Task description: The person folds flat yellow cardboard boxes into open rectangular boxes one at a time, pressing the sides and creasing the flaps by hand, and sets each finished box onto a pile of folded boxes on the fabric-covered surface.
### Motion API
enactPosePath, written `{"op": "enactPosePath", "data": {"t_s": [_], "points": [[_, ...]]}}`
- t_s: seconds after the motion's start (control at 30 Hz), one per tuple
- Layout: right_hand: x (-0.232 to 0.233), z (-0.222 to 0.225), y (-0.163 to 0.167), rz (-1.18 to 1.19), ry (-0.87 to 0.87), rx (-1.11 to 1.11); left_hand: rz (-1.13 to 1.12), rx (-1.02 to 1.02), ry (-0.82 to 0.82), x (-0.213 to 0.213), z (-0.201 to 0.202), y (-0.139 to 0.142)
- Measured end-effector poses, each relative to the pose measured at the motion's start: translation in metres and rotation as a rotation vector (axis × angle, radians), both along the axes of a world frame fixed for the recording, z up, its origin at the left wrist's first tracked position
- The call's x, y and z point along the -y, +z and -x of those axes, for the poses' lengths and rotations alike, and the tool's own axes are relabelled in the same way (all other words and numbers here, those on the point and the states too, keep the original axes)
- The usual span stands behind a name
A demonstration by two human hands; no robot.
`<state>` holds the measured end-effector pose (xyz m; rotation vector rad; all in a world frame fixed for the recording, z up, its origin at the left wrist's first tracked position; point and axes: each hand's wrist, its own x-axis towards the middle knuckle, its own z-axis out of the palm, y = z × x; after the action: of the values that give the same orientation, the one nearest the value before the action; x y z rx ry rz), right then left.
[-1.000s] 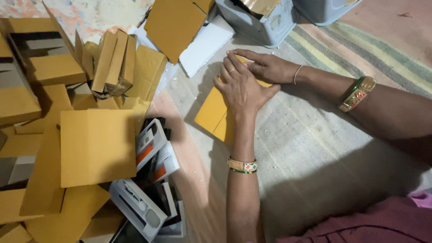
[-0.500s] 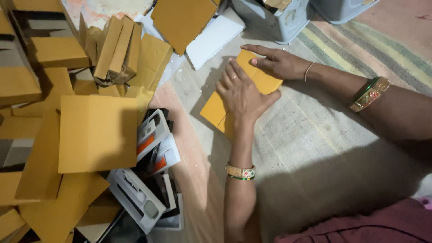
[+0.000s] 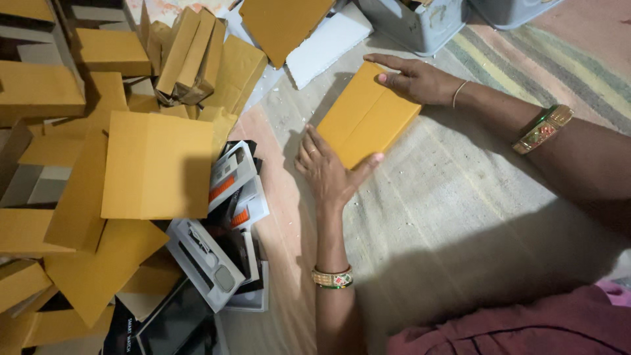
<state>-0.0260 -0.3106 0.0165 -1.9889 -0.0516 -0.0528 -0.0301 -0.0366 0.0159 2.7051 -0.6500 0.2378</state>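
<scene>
Yellow box (image 3: 367, 115), closed, on mat, gripped by left hand (image 3: 328, 172) & right hand (image 3: 415, 80), fingers spread.

gold bangles (image 3: 332, 278), maroon garment (image 3: 513, 325)

Box pile (image 3: 131, 171) left; mat (image 3: 460, 197) free.
</scene>
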Motion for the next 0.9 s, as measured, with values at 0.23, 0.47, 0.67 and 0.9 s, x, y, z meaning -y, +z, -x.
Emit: {"op": "enactPosePath", "data": {"t_s": [0.23, 0.47, 0.67, 0.9], "points": [[0.002, 0.007, 0.001, -0.122, 0.041, 0.082, 1.08, -0.368, 0.057, -0.016, -0.011, -0.037], [0.0, 0.012, 0.002, 0.099, -0.092, 0.027, 1.365, -0.774, -0.083, -0.023, -0.009, -0.035], [-0.032, 0.012, 0.001, 1.004, -0.223, 0.467, 1.423, -0.834, -0.062, -0.022, -0.018, -0.043], [-0.117, 0.028, -0.003, 0.988, 0.174, 0.591, 1.468, -0.958, -0.07, -0.026, -0.019, -0.045]]}}
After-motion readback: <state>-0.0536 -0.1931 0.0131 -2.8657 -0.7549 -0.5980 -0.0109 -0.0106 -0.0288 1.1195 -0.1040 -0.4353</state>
